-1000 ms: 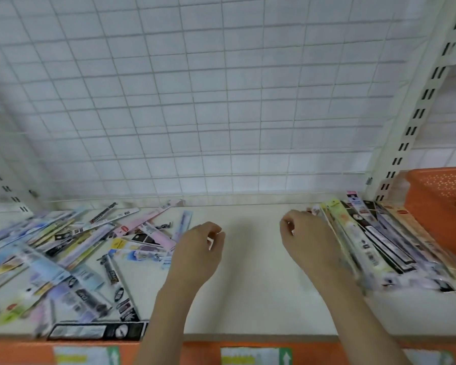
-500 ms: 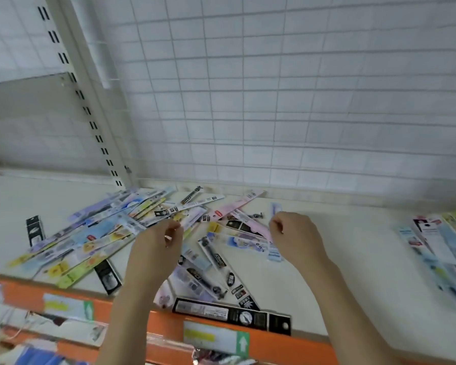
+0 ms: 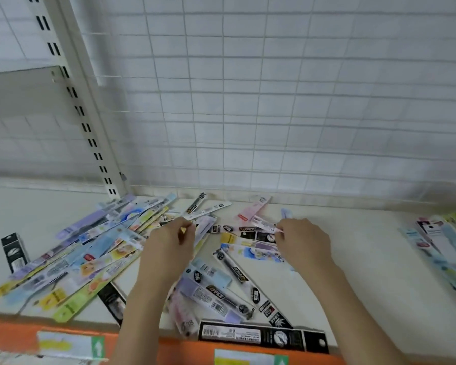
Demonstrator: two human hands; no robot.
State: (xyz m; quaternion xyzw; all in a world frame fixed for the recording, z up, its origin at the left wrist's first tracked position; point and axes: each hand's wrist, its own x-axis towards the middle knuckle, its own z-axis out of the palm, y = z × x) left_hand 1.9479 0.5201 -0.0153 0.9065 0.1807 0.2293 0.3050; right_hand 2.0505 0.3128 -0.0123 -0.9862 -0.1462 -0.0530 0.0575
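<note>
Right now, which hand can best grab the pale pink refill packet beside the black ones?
The right hand: its fingertips are at the pale pink refill packet. The left hand is further left.

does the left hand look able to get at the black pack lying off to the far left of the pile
Probably yes. The black pack lies flat at the left edge of the pile with its top uncovered. The left hand is over the pile's middle, and only flat packs lie between.

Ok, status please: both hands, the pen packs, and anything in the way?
Right hand pinches pink pack end. Left hand curled over pile, hold unclear. Other packs crowd close; black box lies in front.
</note>
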